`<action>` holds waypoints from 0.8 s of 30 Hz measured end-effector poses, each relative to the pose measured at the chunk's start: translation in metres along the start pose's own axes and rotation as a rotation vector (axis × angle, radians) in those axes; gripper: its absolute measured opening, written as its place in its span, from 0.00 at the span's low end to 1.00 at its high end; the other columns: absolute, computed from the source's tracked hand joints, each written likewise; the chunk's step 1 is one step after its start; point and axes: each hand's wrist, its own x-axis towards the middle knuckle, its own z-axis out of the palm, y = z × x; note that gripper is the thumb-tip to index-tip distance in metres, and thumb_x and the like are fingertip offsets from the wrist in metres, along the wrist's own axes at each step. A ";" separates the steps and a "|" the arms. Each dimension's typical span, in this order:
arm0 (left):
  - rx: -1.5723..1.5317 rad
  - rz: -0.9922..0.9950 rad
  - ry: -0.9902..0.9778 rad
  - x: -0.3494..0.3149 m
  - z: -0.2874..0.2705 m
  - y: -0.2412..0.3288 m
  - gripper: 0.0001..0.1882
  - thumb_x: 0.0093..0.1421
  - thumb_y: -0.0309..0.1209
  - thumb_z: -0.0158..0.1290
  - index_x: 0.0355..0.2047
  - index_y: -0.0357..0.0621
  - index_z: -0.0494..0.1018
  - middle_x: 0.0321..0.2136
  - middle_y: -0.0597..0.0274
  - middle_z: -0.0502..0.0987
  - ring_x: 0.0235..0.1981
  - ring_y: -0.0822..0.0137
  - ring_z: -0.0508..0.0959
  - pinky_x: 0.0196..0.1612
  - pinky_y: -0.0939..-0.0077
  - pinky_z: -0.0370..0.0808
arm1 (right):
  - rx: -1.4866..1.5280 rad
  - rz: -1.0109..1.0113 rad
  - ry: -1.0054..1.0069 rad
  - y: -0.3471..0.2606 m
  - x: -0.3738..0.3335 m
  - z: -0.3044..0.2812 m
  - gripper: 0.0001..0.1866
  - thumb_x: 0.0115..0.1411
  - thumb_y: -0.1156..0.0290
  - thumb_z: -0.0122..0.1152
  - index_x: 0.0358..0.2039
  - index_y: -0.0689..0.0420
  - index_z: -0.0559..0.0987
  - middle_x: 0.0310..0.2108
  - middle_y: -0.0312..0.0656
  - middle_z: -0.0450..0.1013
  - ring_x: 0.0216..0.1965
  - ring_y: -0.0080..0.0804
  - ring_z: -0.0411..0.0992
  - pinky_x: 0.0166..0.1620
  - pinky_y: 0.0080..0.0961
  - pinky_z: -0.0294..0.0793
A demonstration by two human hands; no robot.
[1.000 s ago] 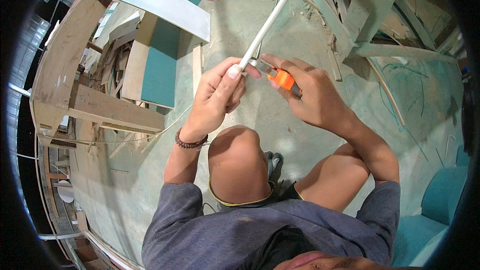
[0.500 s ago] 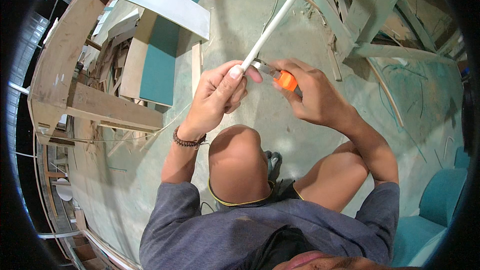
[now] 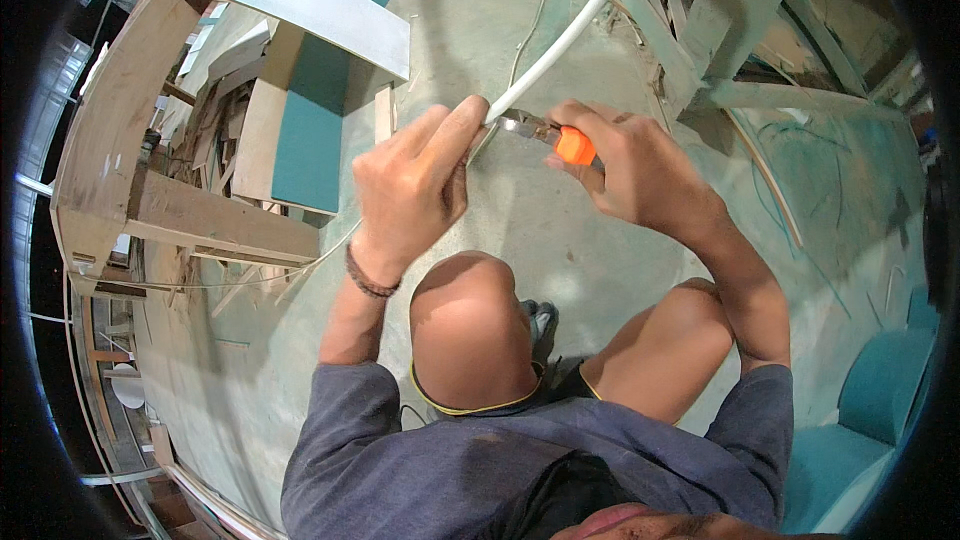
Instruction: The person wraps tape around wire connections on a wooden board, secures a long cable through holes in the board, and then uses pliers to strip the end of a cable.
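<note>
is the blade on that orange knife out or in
Out: a metal blade shows past the orange knife in the right hand, meeting the white cable.

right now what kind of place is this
Likely a carpentry or furniture workshop: bare wooden frames, teal-covered panels and offcuts litter the floor, while the hands work a white cable with an orange-handled knife.

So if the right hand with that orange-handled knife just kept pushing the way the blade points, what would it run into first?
Most likely the left hand. The right hand aims the orange-handled knife leftward at the white cable, right where the left thumb pinches it, though depth is hard to judge.
</note>
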 end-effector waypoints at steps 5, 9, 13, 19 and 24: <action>0.036 0.219 -0.172 0.024 -0.025 -0.014 0.12 0.55 0.24 0.61 0.41 0.45 0.79 0.19 0.60 0.68 0.18 0.61 0.72 0.22 0.68 0.68 | 0.025 -0.051 -0.003 0.000 -0.002 -0.008 0.22 0.59 0.65 0.70 0.48 0.63 0.74 0.33 0.56 0.77 0.32 0.53 0.78 0.37 0.38 0.75; 0.042 0.372 -0.230 0.042 -0.040 -0.027 0.12 0.53 0.25 0.61 0.39 0.46 0.78 0.18 0.63 0.67 0.17 0.63 0.72 0.20 0.69 0.67 | 0.309 0.090 -0.241 -0.020 0.006 -0.030 0.23 0.55 0.64 0.74 0.45 0.62 0.74 0.28 0.50 0.75 0.26 0.46 0.73 0.34 0.31 0.72; -0.077 0.435 -0.204 0.053 -0.051 -0.033 0.16 0.49 0.22 0.59 0.40 0.43 0.78 0.19 0.63 0.72 0.19 0.65 0.75 0.20 0.70 0.69 | 0.412 0.087 -0.473 -0.026 0.024 -0.062 0.22 0.53 0.67 0.75 0.45 0.59 0.75 0.26 0.46 0.74 0.26 0.44 0.74 0.33 0.32 0.72; 0.005 0.372 -0.157 0.049 -0.055 -0.046 0.15 0.50 0.20 0.58 0.41 0.39 0.78 0.23 0.58 0.76 0.21 0.61 0.78 0.23 0.71 0.72 | -0.289 -0.038 -0.552 -0.025 0.026 -0.053 0.18 0.57 0.71 0.65 0.47 0.58 0.74 0.34 0.52 0.79 0.39 0.53 0.79 0.40 0.44 0.76; -0.173 0.222 -0.008 0.038 -0.043 -0.036 0.10 0.58 0.24 0.60 0.42 0.43 0.79 0.26 0.59 0.76 0.22 0.62 0.78 0.22 0.72 0.72 | 0.085 0.099 -0.264 -0.022 -0.015 -0.012 0.18 0.64 0.63 0.60 0.51 0.57 0.75 0.38 0.57 0.77 0.43 0.55 0.77 0.47 0.46 0.74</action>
